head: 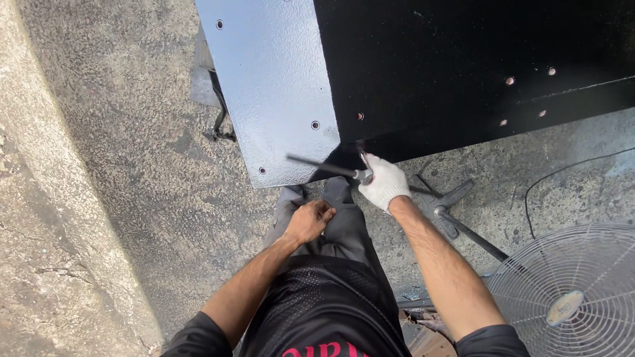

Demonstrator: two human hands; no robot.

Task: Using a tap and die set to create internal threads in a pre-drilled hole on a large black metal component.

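Black mesh fabric of the person's shirt (317,304) fills the bottom of the view, and both forearms reach forward from it. The right hand (383,182), in a white knitted glove, is closed around a thin dark metal rod tool (324,166) and holds it at the right end, just at the lower edge of the large black painted metal panel (423,59). The rod points to the left across the shiny grey-black face of the panel, near a small round hole (315,124). The bare left hand (309,220) is curled in a loose fist over the grey trousers (344,225) and grips nothing that I can see.

The rod seems stiff and light, easy to hold near its end with one hand. The panel looks heavy and rigid, with a smooth, maybe slippery coat; its edges are the best place to take it. A round wire fan guard (575,297) lies at the right on the rough concrete floor (119,165).
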